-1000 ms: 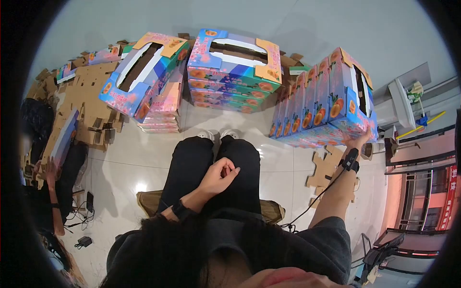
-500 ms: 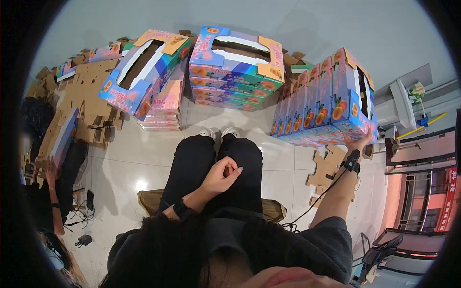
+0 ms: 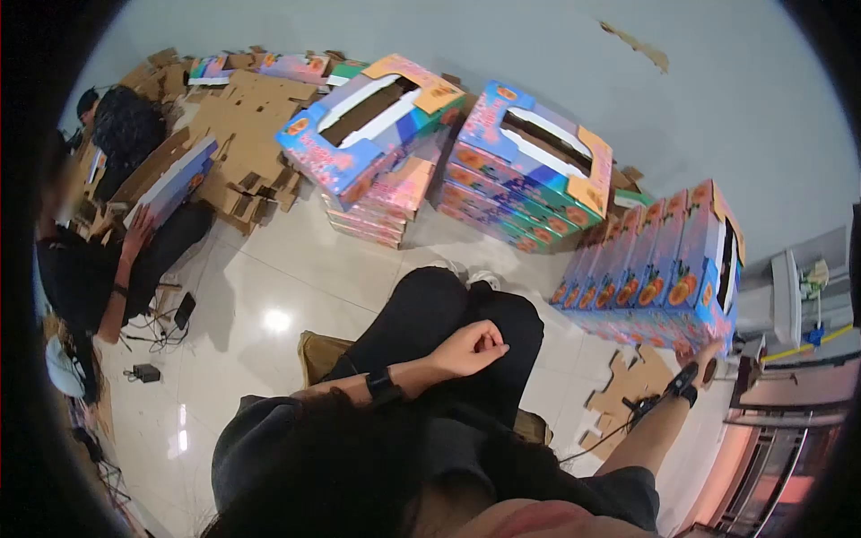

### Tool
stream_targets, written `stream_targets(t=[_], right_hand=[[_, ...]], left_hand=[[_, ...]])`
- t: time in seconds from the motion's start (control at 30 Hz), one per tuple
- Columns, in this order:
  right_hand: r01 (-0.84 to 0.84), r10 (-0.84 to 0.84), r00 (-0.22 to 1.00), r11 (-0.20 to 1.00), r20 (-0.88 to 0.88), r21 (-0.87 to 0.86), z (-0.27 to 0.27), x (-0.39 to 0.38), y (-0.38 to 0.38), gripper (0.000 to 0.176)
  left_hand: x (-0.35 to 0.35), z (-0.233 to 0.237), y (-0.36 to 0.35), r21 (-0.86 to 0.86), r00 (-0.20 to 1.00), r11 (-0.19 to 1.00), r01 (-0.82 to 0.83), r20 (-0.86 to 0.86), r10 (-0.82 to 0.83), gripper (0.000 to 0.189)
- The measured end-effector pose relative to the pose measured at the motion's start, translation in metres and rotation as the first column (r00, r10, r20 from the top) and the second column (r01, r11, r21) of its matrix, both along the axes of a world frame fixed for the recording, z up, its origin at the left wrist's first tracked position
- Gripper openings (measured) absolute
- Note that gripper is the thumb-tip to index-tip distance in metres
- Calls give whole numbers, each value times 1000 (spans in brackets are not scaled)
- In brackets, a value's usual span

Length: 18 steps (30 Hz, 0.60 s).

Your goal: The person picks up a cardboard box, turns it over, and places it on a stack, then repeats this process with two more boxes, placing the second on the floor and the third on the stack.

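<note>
My left hand [image 3: 469,348] rests over my lap with its fingers curled inward; nothing shows in it. Far to the right, my right hand [image 3: 700,352] grips the lower near corner of the end fruit box [image 3: 685,269]. That box is the nearest in a row of printed cardboard boxes [image 3: 619,269] standing on their sides, with orange fruit pictured on them. The box's open slot faces right. Part of my right fingers is blurred against the print.
Two stacks of printed boxes, a middle one [image 3: 529,188] and a left one [image 3: 377,193], stand on the tiled floor. Flattened cardboard [image 3: 251,125] lies farther left. A seated person [image 3: 81,278] there holds a box tray [image 3: 170,193]. Cardboard pieces [image 3: 623,390] lie beside my right forearm.
My view has turned, so the stacks sit lower and farther right. My right hand stays at the end box's corner; my left remains curled over my lap.
</note>
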State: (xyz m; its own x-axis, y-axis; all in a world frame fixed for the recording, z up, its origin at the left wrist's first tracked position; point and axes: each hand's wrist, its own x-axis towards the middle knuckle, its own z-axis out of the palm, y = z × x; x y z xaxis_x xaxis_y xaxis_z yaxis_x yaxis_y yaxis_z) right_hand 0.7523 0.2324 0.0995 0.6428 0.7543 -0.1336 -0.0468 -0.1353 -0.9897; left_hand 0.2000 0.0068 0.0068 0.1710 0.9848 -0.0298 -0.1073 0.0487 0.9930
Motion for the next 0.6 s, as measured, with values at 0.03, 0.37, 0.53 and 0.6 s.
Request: stream_targets(t=[0.03, 0.37, 0.53, 0.6], right_hand=[[38, -37, 994, 999, 100, -12, 0, -5, -5, 71], [-101, 203, 869, 966, 451, -240, -50, -148, -115, 64], [-446, 488, 748, 871, 450, -203, -135, -220, -173, 36], [-556, 590, 615, 795, 524, -242, -109, -282, -203, 44]], left_hand=[[-2, 3, 1, -48, 990, 999, 26, 143, -19, 12], [-170, 47, 36, -131, 773, 821, -556, 281, 569, 36], [-270, -34, 74, -475, 247, 255, -842, 81, 966, 90], [-296, -52, 80, -520, 292, 281, -806, 64, 954, 109]])
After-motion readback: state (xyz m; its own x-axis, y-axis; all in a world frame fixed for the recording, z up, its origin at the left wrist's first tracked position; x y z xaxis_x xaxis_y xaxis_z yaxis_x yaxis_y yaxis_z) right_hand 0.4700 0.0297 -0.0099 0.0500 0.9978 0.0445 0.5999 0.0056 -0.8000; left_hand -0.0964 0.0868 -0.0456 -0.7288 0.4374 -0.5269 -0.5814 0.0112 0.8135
